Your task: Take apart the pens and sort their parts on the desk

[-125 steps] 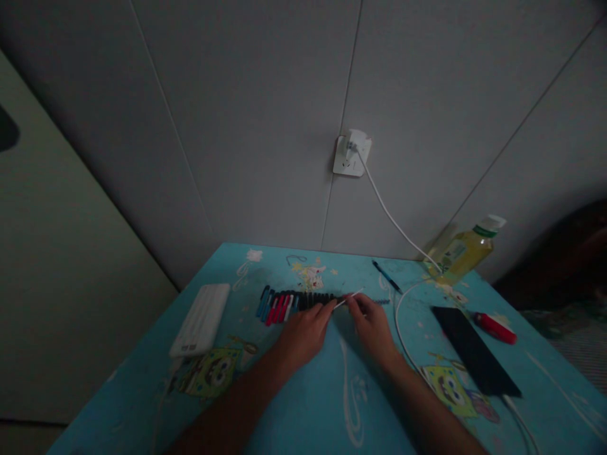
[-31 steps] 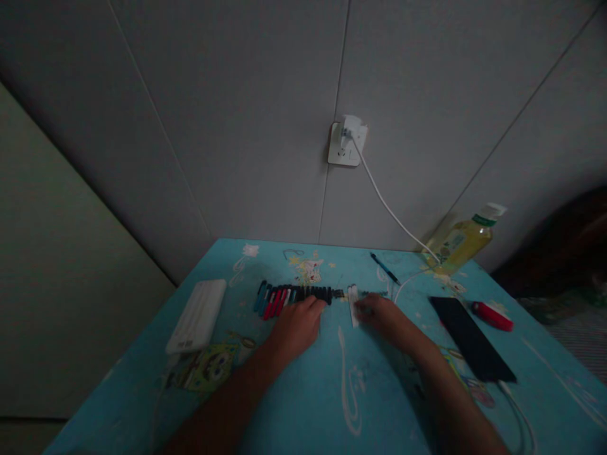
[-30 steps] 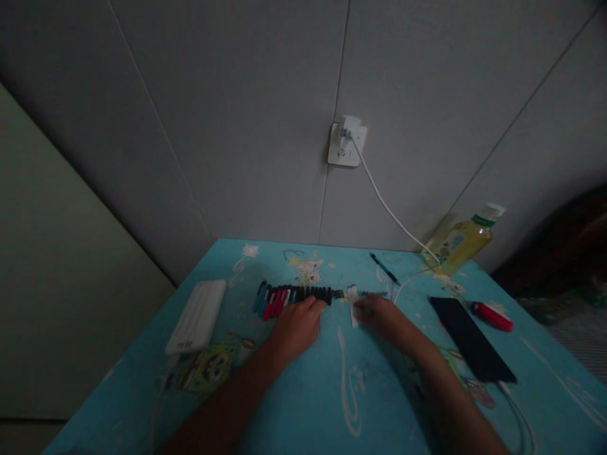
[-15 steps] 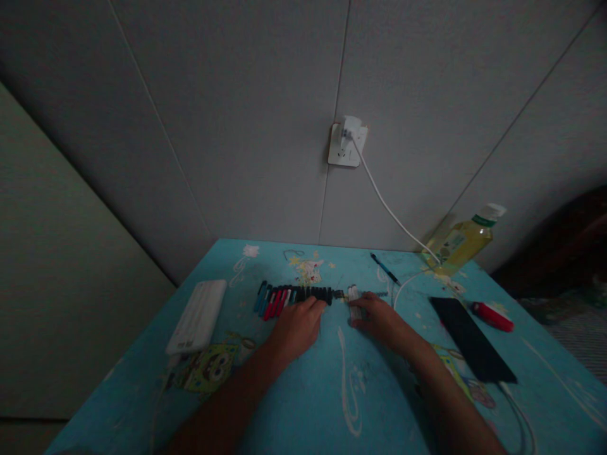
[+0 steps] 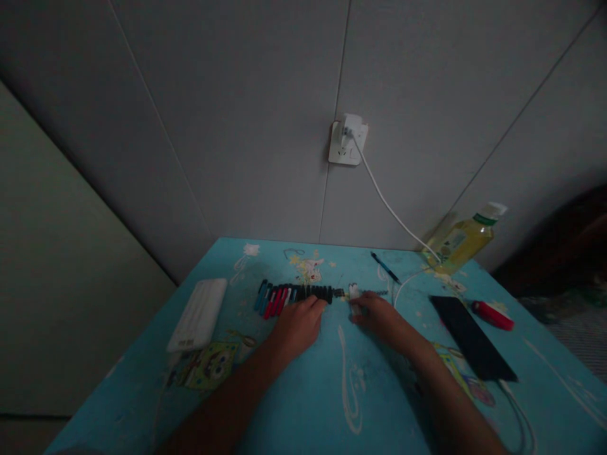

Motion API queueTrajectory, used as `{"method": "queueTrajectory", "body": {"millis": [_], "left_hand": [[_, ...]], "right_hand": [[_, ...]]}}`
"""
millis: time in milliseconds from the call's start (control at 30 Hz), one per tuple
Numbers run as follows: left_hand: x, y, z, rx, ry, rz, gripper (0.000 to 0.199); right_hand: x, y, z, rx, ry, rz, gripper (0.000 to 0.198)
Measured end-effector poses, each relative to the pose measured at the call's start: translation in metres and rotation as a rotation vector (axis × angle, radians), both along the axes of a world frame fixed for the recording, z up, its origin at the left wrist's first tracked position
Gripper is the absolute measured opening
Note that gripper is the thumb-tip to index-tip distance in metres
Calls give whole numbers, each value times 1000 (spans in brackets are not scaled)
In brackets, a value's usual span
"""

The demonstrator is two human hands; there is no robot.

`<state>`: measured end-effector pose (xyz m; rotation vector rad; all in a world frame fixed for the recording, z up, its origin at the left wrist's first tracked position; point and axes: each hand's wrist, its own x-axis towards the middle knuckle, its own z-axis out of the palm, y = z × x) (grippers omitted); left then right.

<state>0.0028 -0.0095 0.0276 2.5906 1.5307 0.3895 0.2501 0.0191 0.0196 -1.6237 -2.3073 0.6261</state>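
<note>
A row of blue, red and black pens (image 5: pixel 275 299) lies side by side on the table, caps toward the wall. My left hand (image 5: pixel 300 325) is closed over the near part of the black pens at the row's right end; its fingertips lie close together there. To the right, my right hand (image 5: pixel 374 314) has its thumb and fingers around a small bundle of thin white pens (image 5: pixel 353 292), which stays on the tabletop. Between the hands are small dark pieces (image 5: pixel 338 293), too small to name.
On the blue patterned table (image 5: pixel 322 404) are a white power bank (image 5: pixel 198 315) at left, a dark phone (image 5: pixel 472 337) and a red object (image 5: pixel 493 315) at right. A blue pen (image 5: pixel 385 267) lies farther back. A yellow bottle (image 5: pixel 462 242) leans by the wall; a white cable (image 5: pixel 386 202) hangs from the socket.
The white pens look more tightly bunched, with slightly different tops showing. Both hands have hardly moved.
</note>
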Motion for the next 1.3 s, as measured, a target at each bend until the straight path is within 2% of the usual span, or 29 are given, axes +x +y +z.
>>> {"method": "queueTrajectory", "body": {"millis": [567, 733, 833, 967, 1033, 1133, 1300], "left_hand": [[0, -1, 0, -12, -1, -4, 32], [1, 0, -1, 13, -59, 2, 41], [2, 0, -4, 15, -157, -7, 46], [5, 1, -13, -19, -256, -77, 45], [6, 2, -17, -23, -274, -122, 45], [5, 2, -21, -20, -273, -179, 54], [4, 2, -20, -20, -272, -192, 64]], "right_hand": [[-1, -2, 4, -11, 21, -1, 39], [-3, -4, 11, 41, 56, 6, 32], [-13, -8, 19, 114, 169, 4, 26], [-38, -20, 26, 153, 331, 91, 24], [-50, -26, 23, 156, 371, 117, 22], [-59, -30, 17, 177, 393, 93, 19], [-60, -28, 10, 172, 409, 78, 18]]}}
